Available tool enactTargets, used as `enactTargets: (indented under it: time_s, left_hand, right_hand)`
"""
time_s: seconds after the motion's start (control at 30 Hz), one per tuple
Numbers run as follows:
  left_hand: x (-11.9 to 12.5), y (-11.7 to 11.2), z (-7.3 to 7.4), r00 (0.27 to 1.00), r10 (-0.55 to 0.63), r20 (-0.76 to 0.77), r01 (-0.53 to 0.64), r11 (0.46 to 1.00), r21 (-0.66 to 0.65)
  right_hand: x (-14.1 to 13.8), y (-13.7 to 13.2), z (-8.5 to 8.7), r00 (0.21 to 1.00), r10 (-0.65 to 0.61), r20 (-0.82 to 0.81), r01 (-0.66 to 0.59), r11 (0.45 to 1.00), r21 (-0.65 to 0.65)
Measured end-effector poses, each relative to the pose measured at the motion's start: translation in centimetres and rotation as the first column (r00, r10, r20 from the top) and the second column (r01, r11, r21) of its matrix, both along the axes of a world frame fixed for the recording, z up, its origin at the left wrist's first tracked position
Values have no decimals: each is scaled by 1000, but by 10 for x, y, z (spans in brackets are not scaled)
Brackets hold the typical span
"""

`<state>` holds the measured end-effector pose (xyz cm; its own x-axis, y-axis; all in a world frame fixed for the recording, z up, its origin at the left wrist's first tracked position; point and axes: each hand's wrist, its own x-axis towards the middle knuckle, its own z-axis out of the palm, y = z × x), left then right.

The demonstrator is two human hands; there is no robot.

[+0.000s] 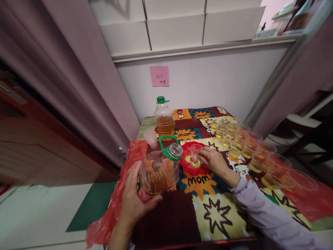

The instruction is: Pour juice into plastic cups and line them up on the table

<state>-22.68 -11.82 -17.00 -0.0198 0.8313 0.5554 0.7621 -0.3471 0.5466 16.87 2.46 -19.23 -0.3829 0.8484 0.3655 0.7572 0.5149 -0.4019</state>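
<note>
My left hand (131, 199) is wrapped round the base of a clear plastic jug (160, 173) with a green carry handle. The jug is tilted, its uncapped mouth facing up and to the right, with some orange-brown colour showing through its wall. Pinched in the fingers of my right hand (214, 161) is a small clear plastic cup (196, 149), over a red scalloped plate (187, 169) with a yellow design. The jug's mouth is at the plate's left edge, apart from the cup. What is in the cup, if anything, I cannot tell.
A second jug (165, 121) with a green cap, partly filled with amber liquid, stands at the back. Beside it is a stack of clear cups (151, 138). Several cups of yellowish liquid (257, 161) stand on the right. Red plastic sheeting (104, 225) hangs over the table's left edge.
</note>
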Motion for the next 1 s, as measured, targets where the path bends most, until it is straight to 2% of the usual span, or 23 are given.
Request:
enactTargets:
  time_s: [0.1,0.2,0.27,0.33,0.37,0.43,0.53,0.63,0.73,0.8,1.0]
  left_hand:
    - [2,2,3,1000,-6,-20,6,1000,5]
    - [4,3,6,999,-21,-48,22,999,24]
    - [6,4,8,997,-23,-73,24,999,21]
    - [8,5,10,995,-19,-99,20,1000,6]
    - [9,6,12,994,-19,-110,19,1000,-3]
    - [12,7,15,991,-21,-130,18,1000,-22]
    - [18,9,18,985,-24,-172,19,999,-34]
    - [24,11,19,974,-17,-225,12,1000,-21]
    - [30,12,17,963,-10,-270,5,1000,-18]
    - [34,12,16,958,-6,-286,-1,1000,-26]
    - [46,12,26,966,1,-260,-25,996,-88]
  right_hand:
    - [1,-4,6,994,-3,-112,4,1000,8]
    - [5,-11,15,939,-63,-339,88,994,60]
    - [6,-17,19,843,-137,-520,188,981,46]
    - [0,-26,18,715,-185,-674,207,977,-48]
    - [-7,-31,17,659,-188,-728,155,981,-113]
    - [-27,-42,14,579,-152,-801,-61,971,-229]
    - [-68,-60,10,467,-87,-880,-407,862,-301]
    - [-99,-68,10,346,-120,-930,-583,750,-314]
    - [-111,-65,11,308,-204,-929,-640,679,-361]
    - [-111,-60,12,296,-219,-930,-650,667,-364]
    - [-113,-47,16,164,-183,-969,-615,749,-246]
